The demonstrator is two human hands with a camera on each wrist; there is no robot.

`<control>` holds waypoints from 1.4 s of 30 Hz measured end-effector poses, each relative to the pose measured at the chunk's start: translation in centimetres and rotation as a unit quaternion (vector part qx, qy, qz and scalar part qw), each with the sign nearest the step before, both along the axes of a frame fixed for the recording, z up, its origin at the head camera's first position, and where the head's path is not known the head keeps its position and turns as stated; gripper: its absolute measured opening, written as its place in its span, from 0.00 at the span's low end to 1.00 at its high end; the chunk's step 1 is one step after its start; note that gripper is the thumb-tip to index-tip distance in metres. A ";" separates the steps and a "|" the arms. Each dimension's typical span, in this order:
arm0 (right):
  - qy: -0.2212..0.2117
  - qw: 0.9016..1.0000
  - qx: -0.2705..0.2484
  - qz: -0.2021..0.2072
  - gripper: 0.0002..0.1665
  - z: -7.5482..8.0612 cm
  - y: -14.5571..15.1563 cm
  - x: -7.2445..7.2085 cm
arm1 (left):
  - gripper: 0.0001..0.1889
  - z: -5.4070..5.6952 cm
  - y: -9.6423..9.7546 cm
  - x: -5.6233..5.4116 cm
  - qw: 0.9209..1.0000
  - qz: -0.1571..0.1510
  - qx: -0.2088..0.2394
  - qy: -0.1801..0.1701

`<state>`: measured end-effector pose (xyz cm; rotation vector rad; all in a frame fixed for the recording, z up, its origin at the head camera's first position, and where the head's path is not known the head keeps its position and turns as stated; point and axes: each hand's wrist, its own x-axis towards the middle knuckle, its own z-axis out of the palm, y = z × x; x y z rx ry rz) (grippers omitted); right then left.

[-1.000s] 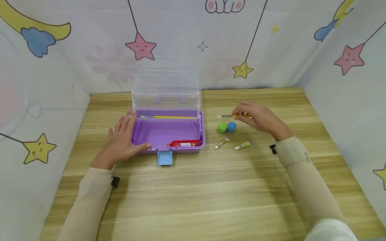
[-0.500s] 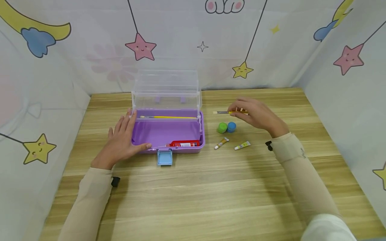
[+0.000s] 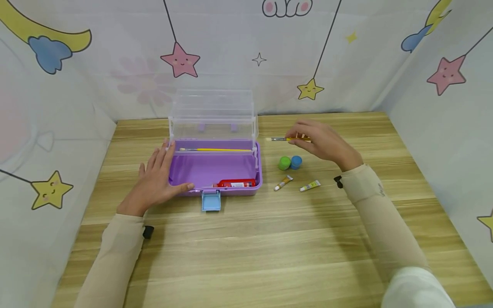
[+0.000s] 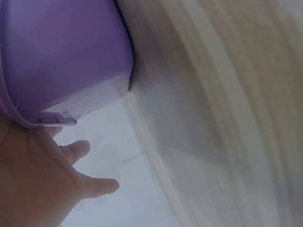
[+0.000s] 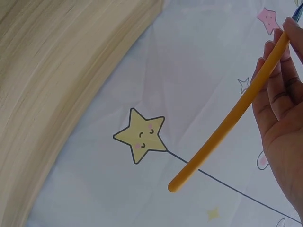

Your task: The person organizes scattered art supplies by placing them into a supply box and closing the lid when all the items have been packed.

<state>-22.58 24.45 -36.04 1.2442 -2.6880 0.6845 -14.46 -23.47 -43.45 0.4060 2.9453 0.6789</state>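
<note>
My right hand (image 3: 321,141) pinches a yellow paintbrush (image 5: 227,120) near its metal ferrule, bristles pointing left in the head view. It is held above the table, to the right of a purple storage box (image 3: 212,167). The box's clear lid (image 3: 213,102) stands raised at the back. My left hand (image 3: 152,179) rests on the box's left front corner with straight, spread fingers; the left wrist view shows the palm against the box rim. Inside the box lie another yellow paintbrush (image 3: 223,149) at the back and a red bottle (image 3: 236,183) at the front right.
A green paint pot (image 3: 284,163) and a blue paint pot (image 3: 296,162) stand right of the box. Two small paint tubes, a gold tube (image 3: 283,182) and a yellow-green tube (image 3: 310,185), lie in front of them. A light blue latch (image 3: 211,201) hangs down the box's front.
My right hand has moved left and toward the back with the paintbrush, nearer the box. The left hand and the box have stayed in place.
</note>
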 end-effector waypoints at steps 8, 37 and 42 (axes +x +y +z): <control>0.003 1.000 -0.007 0.006 0.07 0.2 -1.0 -0.4 | 0.69 -0.3 -0.1 -0.1 1.000 0.001 -0.006 0.000; 0.015 1.000 -0.007 0.022 0.07 0.8 -4.5 -1.6 | 0.68 -0.1 -0.1 0.2 1.000 0.002 0.004 0.006; 0.012 1.000 0.000 0.021 0.08 1.0 -5.1 -1.6 | 0.69 0.0 0.0 0.1 1.000 0.001 0.005 0.007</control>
